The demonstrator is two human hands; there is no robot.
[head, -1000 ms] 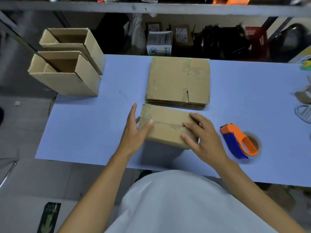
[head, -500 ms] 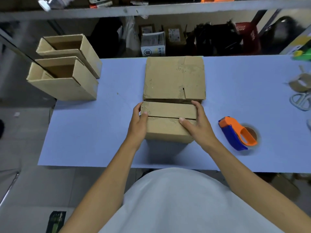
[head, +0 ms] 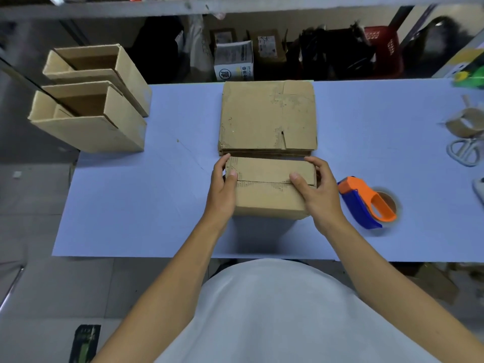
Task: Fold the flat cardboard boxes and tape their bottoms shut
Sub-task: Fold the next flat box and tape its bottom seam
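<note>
Both flaps now flat; left hand (head: 222, 189), right hand (head: 318, 191) fingers grasping rectangular brown cardboard box (head: 271, 197).

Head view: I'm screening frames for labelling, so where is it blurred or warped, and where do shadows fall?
Head view: sharp on the box and both hands; the right edge smears around the scissors; wide-angle bending curves the table edges; a soft shadow falls on the near side of the box.

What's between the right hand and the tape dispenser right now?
Nothing: the head view shows only bare blue table between the right hand, which grips the box, and the tape dispenser.
</note>
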